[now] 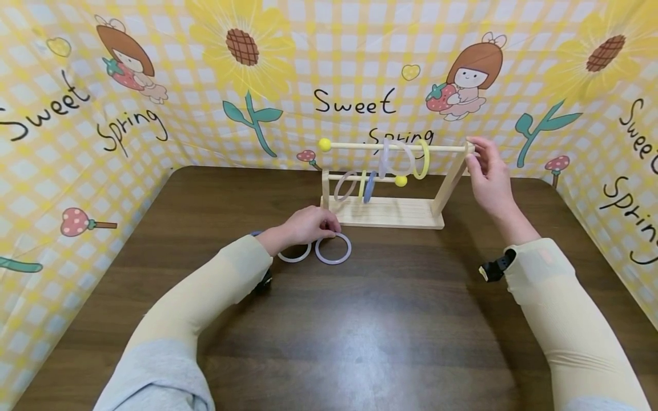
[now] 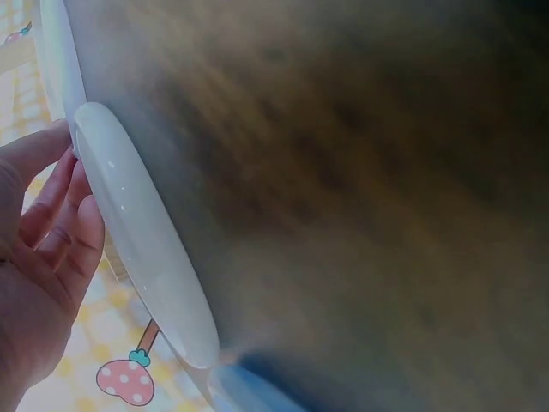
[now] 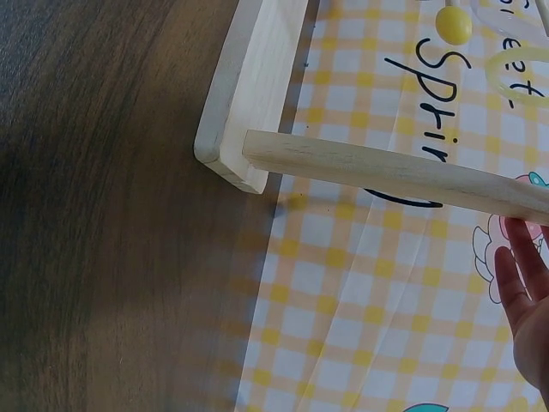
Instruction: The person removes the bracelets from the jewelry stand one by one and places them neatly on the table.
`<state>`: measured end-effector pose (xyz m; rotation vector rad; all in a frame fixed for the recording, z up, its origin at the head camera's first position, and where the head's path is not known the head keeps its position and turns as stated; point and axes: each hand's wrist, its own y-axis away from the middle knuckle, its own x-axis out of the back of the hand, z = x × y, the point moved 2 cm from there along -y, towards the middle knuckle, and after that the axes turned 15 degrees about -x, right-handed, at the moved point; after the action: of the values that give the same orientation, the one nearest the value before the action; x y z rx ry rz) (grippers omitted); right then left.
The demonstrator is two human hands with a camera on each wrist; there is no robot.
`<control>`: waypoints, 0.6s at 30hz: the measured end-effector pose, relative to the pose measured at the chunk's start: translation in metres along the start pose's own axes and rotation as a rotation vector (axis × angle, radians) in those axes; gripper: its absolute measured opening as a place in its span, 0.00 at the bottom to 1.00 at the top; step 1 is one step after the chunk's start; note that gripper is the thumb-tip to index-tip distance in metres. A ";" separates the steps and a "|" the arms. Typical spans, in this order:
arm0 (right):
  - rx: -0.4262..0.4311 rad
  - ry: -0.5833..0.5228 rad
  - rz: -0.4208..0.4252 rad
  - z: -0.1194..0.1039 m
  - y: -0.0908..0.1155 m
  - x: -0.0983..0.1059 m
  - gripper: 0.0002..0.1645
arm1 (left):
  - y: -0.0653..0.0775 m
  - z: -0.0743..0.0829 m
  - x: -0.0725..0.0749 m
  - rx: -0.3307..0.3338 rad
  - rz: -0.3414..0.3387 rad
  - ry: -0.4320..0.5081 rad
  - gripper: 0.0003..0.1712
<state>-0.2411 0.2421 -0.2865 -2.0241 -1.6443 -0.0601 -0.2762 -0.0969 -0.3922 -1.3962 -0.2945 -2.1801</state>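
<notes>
Rack, pale wood, one: one flat base (image 1: pixel 411 216), two posts, two round rods, each rod tipped with one yellow ball. Rings, nine in all, in or near the rack. Upper rod (image 1: pixel 354 146), three: one pale lavender ring (image 1: pixel 382 165), one translucent whitish ring (image 1: pixel 411 160), one yellow ring (image 1: pixel 426 160). Lower rod (image 1: pixel 384 180), three: one translucent pinkish ring (image 1: pixel 336 191), one slim yellow ring (image 1: pixel 362 188), one blue ring (image 1: pixel 368 189). Worktop (image 1: pixel 411 319), dark wood-grain, three, at the rack's near left: one glossy lavender ring (image 1: pixel 349 251), one glossy white ring (image 1: pixel 295 261), one partly hidden blue ring (image 1: pixel 255 233). Hands, two: left hand (image 1: pixel 311 224) before the rack's left end, pinching the glossy lavender ring's rim; right hand (image 1: pixel 490 171) at the rack's right post, thumb and fingers gripping its top. Yellow-and-white checked cloth (image 1: pixel 354 34) behind and beside the rack: "Sweet Spring", three times.
</notes>
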 end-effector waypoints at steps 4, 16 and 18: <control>-0.006 0.002 -0.001 0.001 0.000 0.000 0.18 | 0.000 -0.001 0.000 0.005 -0.002 0.000 0.02; -0.011 -0.004 -0.008 0.004 -0.001 0.000 0.19 | 0.010 0.019 0.029 -0.059 0.229 0.100 0.06; -0.019 0.002 -0.007 0.003 -0.001 0.000 0.19 | 0.012 0.024 0.037 -0.073 0.291 0.127 0.07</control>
<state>-0.2431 0.2441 -0.2888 -2.0316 -1.6561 -0.0802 -0.2634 -0.1076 -0.3496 -1.2442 0.0348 -2.0419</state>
